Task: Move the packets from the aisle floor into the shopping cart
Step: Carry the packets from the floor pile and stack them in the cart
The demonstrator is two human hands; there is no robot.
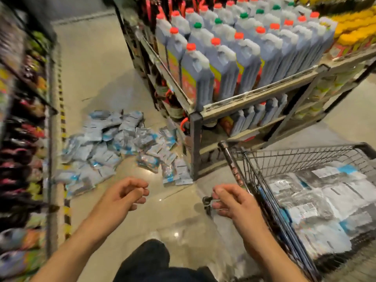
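Packets on the floor (114, 145): a loose heap of pale blue and white packets on the aisle floor (97, 74), spread from the foot of the left shelving to the corner post of the rack — some overlapping, a few lying singly at the near edge.
Packets in the cart (317, 198): a layer of the same kind of packets lies flat in the basket.
Shopping cart (252, 159): wire basket at the right, just beside the rack corner; one of its wheels shows near the right hand.
Left hand (127, 193): held above the floor, near the heap's front edge, fingers loosely curled, nothing in it.
Right hand (228, 200): beside the cart's near edge, fingers loosely curled; blur hides whether it touches the wire — it holds no packet.
Rack (260, 92): metal shelves with rows of dark jugs (223, 58), red and green caps.
Left shelving (24, 139): blurred, coloured goods.
Person: dark trouser leg (150, 259) at bottom centre.
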